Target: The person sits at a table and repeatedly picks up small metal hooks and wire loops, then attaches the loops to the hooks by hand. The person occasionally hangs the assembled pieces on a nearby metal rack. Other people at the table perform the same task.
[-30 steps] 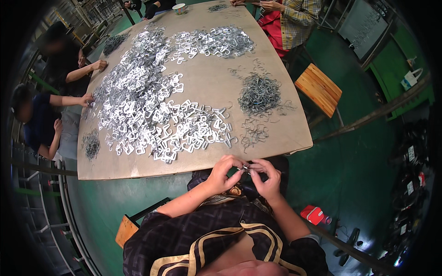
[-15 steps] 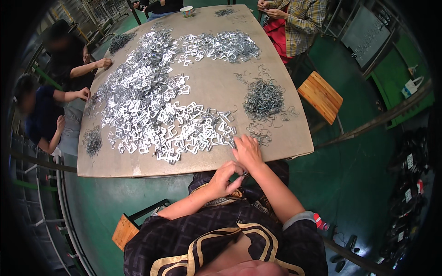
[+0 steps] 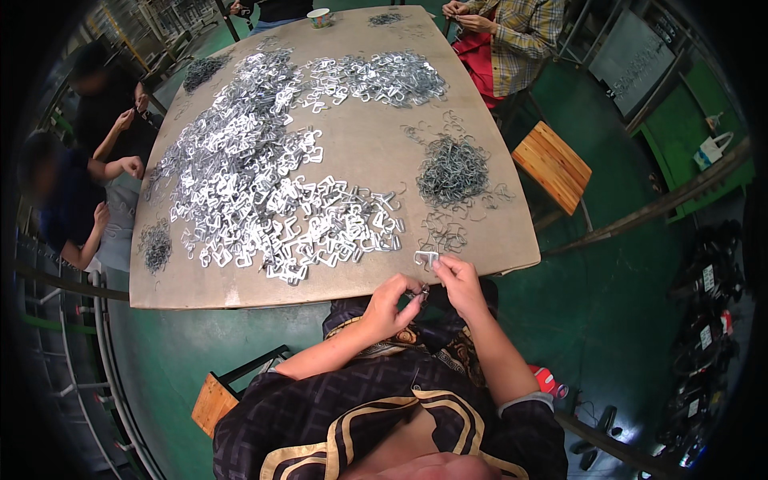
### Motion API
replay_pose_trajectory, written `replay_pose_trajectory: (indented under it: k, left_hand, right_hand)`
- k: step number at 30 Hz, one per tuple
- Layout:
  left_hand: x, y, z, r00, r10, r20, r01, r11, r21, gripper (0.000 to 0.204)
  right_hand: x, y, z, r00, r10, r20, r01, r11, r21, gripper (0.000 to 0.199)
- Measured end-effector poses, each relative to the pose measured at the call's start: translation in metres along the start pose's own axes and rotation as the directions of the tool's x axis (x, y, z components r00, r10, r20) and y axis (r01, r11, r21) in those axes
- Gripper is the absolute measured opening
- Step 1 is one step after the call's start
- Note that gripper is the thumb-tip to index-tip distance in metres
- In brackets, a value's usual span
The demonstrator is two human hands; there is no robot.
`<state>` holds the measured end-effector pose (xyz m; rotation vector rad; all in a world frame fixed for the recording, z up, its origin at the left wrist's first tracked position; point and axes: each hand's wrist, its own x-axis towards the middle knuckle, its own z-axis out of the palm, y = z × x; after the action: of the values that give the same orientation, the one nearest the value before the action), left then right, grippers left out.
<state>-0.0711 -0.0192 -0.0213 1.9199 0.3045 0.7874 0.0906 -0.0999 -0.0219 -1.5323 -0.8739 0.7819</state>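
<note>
My right hand is closed in a pinch on a silver metal hook, a flat bent piece held over the table's near edge. Just left of it, my left hand is closed, thumb and fingers pinching a small dark metal piece whose shape I cannot make out. A large heap of similar silver metal hooks spreads over the left and middle of the table. Thin grey bent wire clips lie piled beyond my right hand, with several loose ones trailing toward it.
The brown tabletop ends just in front of me. Two people sit along the left side, another in a checked shirt at far right. A wooden stool stands right of the table; a paper tub sits at the far edge.
My right hand has drawn back from the heap's near right edge, and a silver hook now shows in its fingers. My left hand stays nearly in place.
</note>
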Motion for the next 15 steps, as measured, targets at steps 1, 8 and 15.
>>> replay_pose_trajectory:
  k: [1,8,15]
  left_hand:
    - [0.0,0.0,0.002,1.0,-0.005,-0.021,0.005,1.0,0.013,0.017]
    - [0.005,0.005,0.01,0.999,0.03,-0.031,-0.024,0.986,0.163,0.019]
    - [0.014,0.009,-0.009,0.975,0.076,0.208,-0.129,0.959,0.254,0.013]
  right_hand:
    - [-0.006,-0.005,0.0,1.0,0.002,0.01,-0.002,0.999,0.036,0.017]
    - [-0.033,-0.021,0.0,0.983,-0.181,0.005,0.18,0.974,-0.135,0.013]
    - [-0.047,-0.016,-0.004,0.938,-0.334,-0.093,0.292,0.905,-0.308,0.01]
